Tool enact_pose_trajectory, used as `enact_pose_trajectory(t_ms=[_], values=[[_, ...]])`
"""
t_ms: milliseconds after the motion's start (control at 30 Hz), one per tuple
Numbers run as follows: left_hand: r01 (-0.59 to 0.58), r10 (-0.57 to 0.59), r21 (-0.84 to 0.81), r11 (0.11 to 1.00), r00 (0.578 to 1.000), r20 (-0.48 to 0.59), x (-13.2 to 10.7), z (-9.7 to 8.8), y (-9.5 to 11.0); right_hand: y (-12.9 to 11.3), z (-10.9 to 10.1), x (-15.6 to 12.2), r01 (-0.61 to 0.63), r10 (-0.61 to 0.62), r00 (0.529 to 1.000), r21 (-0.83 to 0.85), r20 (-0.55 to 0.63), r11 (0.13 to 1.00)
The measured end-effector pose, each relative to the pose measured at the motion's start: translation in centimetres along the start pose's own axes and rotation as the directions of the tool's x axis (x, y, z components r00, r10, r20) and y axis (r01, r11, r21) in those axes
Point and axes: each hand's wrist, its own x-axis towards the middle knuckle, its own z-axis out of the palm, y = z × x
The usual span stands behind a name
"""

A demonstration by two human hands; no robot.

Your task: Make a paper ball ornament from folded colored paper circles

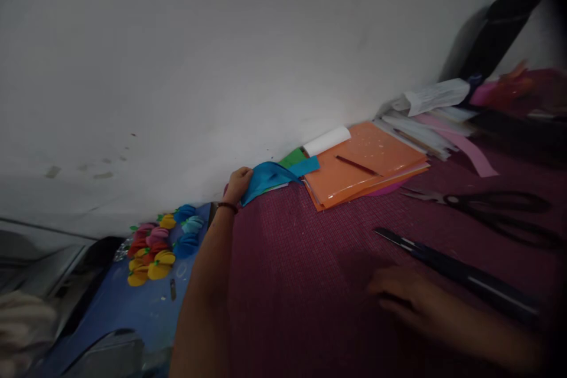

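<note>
Left hand (239,182), near the middle of the frame, has its fingers closed on the left end of a bright blue, thin, flexible sheet (268,176), which bows upward on a maroon, textured worktop (283,266). The sheet looks light and soft, likelier to crease than to slip; a flat pinch along one edge should suit it. Right hand (398,292), lower right, is too blurred to tell whether its fingers are apart or together; it is near a long black tool (460,274). Right of centre, a glossy orange stack, perhaps a folder (367,153), shows layered edges and carries a thin dark pencil (358,165).
</note>
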Motion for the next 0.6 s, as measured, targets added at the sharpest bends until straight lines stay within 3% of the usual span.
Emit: enact_pose_trajectory(t_ms=[133, 233, 300, 433, 600], values=[[0.057, -0.059, 0.159, 0.986, 0.998, 0.006, 1.5, 0.2, -2.0, 0.8, 0.1, -0.1, -0.062, 0.061, 0.998, 0.066, 0.021, 0.996], [0.061, -0.051, 0.262, 0.963, 0.998, -0.045, 1.6, 0.9, -1.7, 1.4, 0.4, -0.4, -0.07, 0.072, 0.997, 0.092, -0.012, 0.993], [-0.011, 0.02, 0.3, 0.954, 0.999, -0.026, 1.4, 2.2, -0.3, 1.9, 0.9, -0.8, -0.05, 0.056, 0.997, 0.102, -0.053, 0.994], [-0.247, 0.207, 0.335, 0.909, 0.967, 0.149, 1.0, 6.0, 3.8, 3.0, 1.6, -1.4, 0.015, 0.001, 0.99, 0.114, -0.144, 0.993], [-0.19, 0.129, 0.245, 0.951, 0.962, 0.242, 1.1, 8.7, 6.8, 4.9, 2.1, -1.7, 0.059, -0.035, 0.981, 0.116, -0.192, 0.991]])
